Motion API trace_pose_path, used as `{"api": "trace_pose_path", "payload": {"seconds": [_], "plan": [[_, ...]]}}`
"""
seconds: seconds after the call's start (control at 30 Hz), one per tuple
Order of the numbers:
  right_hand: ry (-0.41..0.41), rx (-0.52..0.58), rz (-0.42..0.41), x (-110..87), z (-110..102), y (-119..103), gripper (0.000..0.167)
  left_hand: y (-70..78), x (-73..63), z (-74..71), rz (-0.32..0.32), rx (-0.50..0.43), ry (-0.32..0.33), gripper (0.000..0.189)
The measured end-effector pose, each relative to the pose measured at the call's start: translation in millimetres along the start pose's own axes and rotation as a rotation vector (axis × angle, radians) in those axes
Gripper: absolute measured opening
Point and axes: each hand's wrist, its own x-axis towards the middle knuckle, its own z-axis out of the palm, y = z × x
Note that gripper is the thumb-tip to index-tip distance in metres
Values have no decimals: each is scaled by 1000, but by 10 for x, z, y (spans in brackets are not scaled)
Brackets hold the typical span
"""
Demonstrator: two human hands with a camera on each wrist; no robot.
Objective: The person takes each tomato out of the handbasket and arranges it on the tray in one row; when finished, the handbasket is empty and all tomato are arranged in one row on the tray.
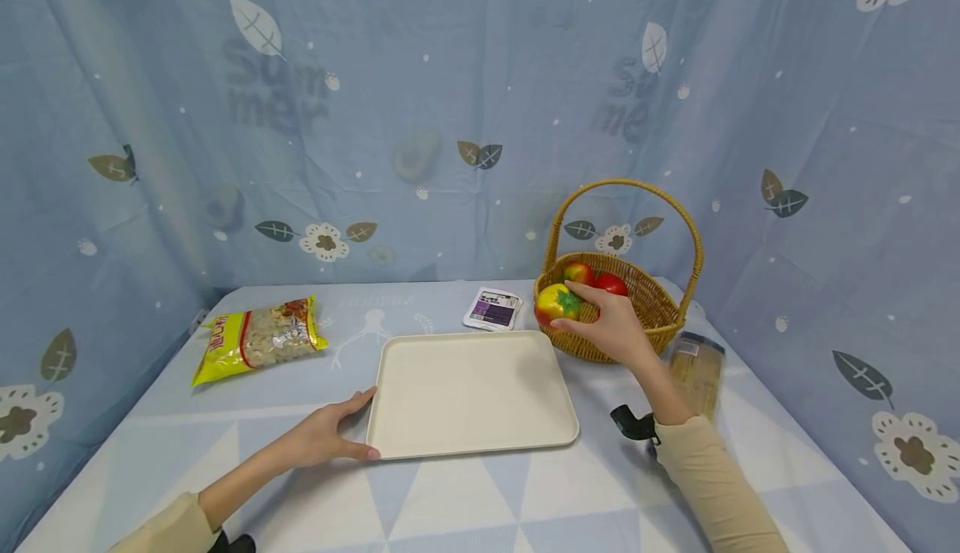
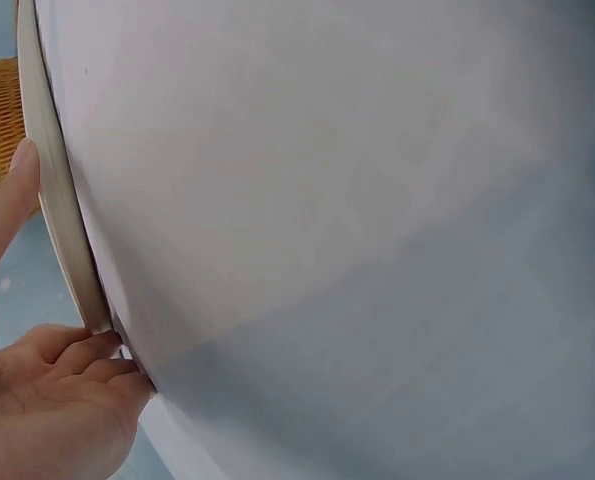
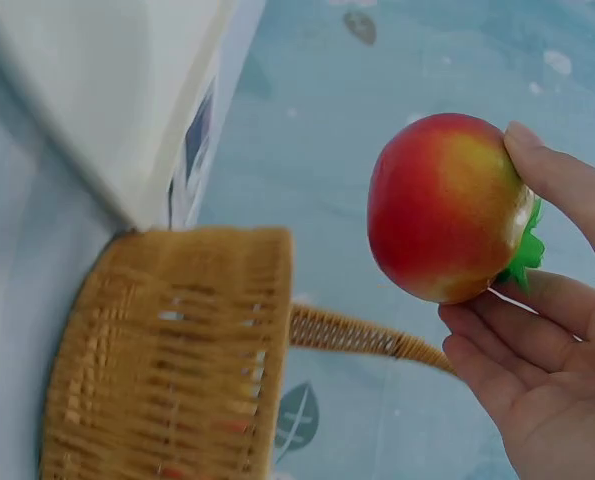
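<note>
My right hand holds a red-and-yellow toy fruit with a green leafy cap, thumb on one side and fingers on the other. In the right wrist view the fruit is beyond the rim of the wicker basket, above the table. The basket has a tall arched handle and contains a red-and-yellow fruit and a red fruit. My left hand touches the left edge of a cream rectangular tray, thumb and fingers spread along its side; the tray lies flat.
A yellow and see-through food bag lies at the back left. Behind the tray is a small stack of white-edged cards. To the right, a dark-lidded jar with tan contents stands partly hidden by the right forearm. A patterned blue curtain hangs behind.
</note>
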Motion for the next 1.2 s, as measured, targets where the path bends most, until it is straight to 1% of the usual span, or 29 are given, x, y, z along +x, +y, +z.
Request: {"api": "trace_pose_path", "payload": {"seconds": [0.17, 0.27, 0.43, 0.57, 0.77, 0.9, 1.0, 1.2], "plan": [[-14, 19, -20, 16, 73, -141, 66, -5, 4, -9, 6, 3, -1, 104], [-27, 50, -25, 35, 126, -218, 66, -21, 11, -6, 5, 6, -1, 104], [-31, 83, -73, 75, 247, -315, 64, -32, 15, 1, 2, 9, -1, 104], [-45, 99, -89, 96, 352, -389, 65, -39, 17, 2, 3, 7, -2, 104], [-97, 92, -84, 141, 526, -490, 64, -40, 18, 1, 4, 8, -3, 103], [-136, 106, -105, 162, 642, -574, 63, -23, 10, -4, 4, 10, -7, 103], [-179, 137, -112, 172, 731, -647, 64, -16, 7, -7, 3, 6, -13, 103], [-249, 143, -133, 183, 918, -779, 66, -22, 19, -4, -4, 2, -22, 103]]}}
